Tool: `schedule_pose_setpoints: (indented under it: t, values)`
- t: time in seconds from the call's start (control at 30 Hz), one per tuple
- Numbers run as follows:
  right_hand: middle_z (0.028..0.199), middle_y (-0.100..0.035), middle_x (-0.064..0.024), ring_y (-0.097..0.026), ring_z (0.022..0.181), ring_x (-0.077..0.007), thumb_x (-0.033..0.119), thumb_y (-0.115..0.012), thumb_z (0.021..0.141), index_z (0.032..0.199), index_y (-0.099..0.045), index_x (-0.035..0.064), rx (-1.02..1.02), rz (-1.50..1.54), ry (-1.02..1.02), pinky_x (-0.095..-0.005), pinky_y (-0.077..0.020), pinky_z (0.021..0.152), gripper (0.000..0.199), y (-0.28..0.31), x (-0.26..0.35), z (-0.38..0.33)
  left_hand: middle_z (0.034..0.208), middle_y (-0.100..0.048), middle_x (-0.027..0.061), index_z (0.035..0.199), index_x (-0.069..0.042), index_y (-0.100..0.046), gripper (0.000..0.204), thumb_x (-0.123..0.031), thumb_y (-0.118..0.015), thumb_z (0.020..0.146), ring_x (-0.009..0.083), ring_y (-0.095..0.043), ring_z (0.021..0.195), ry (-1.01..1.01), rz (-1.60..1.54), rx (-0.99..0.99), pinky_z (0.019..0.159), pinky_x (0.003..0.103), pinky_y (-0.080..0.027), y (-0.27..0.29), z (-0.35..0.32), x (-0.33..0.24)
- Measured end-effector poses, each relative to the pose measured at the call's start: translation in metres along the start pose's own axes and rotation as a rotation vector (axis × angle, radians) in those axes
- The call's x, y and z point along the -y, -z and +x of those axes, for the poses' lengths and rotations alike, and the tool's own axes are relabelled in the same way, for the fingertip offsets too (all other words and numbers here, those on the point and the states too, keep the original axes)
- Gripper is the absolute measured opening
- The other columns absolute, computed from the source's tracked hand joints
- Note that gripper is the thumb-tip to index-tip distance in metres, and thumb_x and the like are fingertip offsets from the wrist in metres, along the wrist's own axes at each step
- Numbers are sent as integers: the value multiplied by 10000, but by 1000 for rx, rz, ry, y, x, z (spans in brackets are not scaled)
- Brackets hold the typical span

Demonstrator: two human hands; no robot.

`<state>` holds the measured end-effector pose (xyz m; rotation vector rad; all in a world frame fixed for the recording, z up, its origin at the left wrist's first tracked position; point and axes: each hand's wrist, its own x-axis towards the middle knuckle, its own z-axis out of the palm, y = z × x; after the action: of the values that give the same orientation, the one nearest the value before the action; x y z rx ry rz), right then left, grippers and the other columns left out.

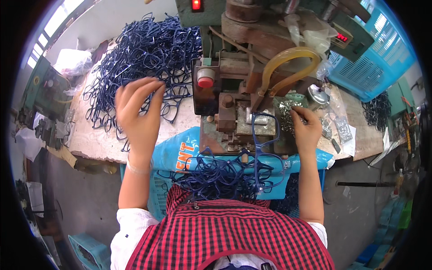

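Note:
A dark blue eyeglass frame [262, 151] stands at the bench press, its upper part at the metal fixture [258, 119] and its lower part over the near edge. My left hand [140, 108] hovers left of the press, before a big heap of blue eyeglass frames [139, 54]. Its fingers are bent, the thumb slightly apart from them, and nothing shows in it. Over a heap of tiny shiny metal pieces [287, 118], right of the fixture, my right hand [308, 128] is closed in a pinch. Whatever its fingertips hold is too small to make out.
More blue frames [220, 177] lie on blue sheeting before my checked apron. A red push button [205, 82] sits left of the fixture. One yellowish hose [288, 56] loops above it. A blue crate [369, 58] stands at the back right, a round metal lid [318, 94] nearer.

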<state>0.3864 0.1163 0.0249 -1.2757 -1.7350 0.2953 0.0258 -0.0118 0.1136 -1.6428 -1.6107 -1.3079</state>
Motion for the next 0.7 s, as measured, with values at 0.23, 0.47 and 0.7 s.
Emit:
schedule_pose_setpoints:
  t: [0.23, 0.47, 0.7]
  values:
    - [881, -705, -32, -632, 845, -104, 22, -738, 887, 1007, -737, -8, -15, 115, -72, -256, -498, 779, 123, 10, 3, -12, 1362, -620, 112, 1011, -108, -725, 244, -58, -617, 799, 338, -558, 1210, -22, 643, 470, 1171, 500, -346, -99, -68, 112]
    - [994, -715, -55, -654, 893, -113, -23, -711, 876, 1022, -741, -14, 70, 279, -169, -252, -516, 804, 149, 45, 19, -39, 1181, -687, 68, 885, -85, -685, 108, -124, -752, 811, 306, -602, 961, -29, 438, 166, 892, 422, -469, -68, -55, 107]
    - [992, -695, -63, -647, 930, -130, -45, -735, 813, 1274, -588, -13, 324, 545, -159, -266, -505, 837, 485, 4, 101, 19, 745, -618, -1, 828, -22, -579, 270, -191, -680, 1013, 67, -481, 651, 588, -351, 209, 584, 242, -381, -66, -67, 112]
